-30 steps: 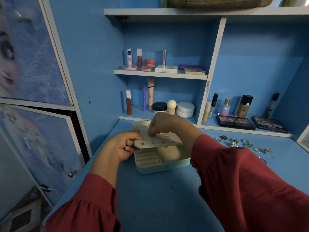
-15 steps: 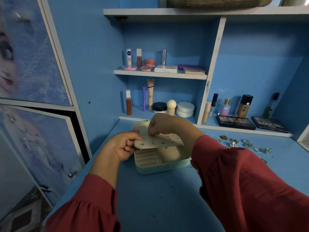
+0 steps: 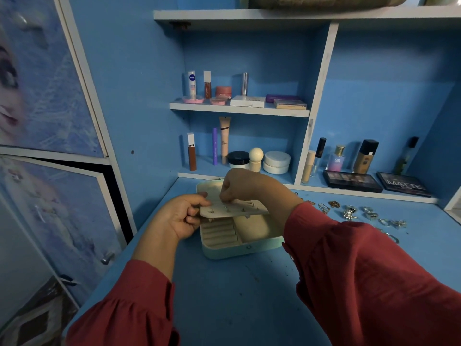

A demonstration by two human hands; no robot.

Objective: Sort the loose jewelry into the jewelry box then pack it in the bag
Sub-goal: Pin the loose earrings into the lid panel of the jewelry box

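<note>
The pale mint rectangular jewelry box (image 3: 239, 247) sits open on the blue surface (image 3: 249, 295) in front of you. Your left hand (image 3: 178, 218) pinches the beige perforated earring card (image 3: 232, 209) above it; your right hand (image 3: 245, 187) curls its fingers (image 3: 224, 194) onto the card's top. Loose silver and gold jewelry (image 3: 354, 212) lies well to the right.

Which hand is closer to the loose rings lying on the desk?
Right. The right hand is over the earring panel, its arm reaching past the loose rings. The left hand holds the panel's left edge, on the far side of the jewelry box.
</note>
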